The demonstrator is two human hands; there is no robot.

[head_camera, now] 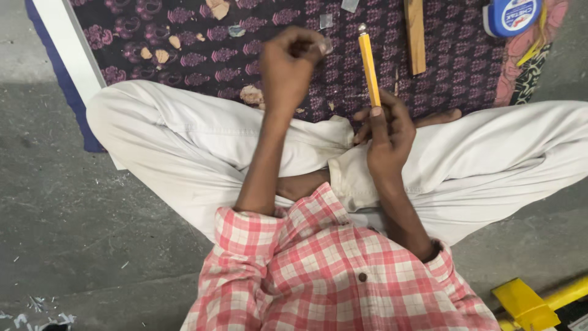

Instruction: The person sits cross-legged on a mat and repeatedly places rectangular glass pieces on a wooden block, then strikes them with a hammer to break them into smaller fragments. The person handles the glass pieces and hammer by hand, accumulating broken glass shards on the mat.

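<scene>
I sit cross-legged in white trousers on a patterned purple cloth (pixel 184 37). My right hand (pixel 386 132) grips the lower end of a yellow-handled tool (pixel 369 61) with a small metal tip, held upright over the cloth. My left hand (pixel 288 64) is raised, and its fingertips pinch a small clear glass piece (pixel 324 44) next to the tool's tip. Whether the tip touches the piece is unclear.
Small glass bits (pixel 326 21) and tan stone-like chips (pixel 160 55) lie scattered on the cloth. A wooden strip (pixel 415 34) and a blue-and-white tape measure (pixel 513 15) lie at the upper right. A white board (pixel 67 49) edges the cloth on the left. A yellow object (pixel 527 303) sits at the lower right on grey floor.
</scene>
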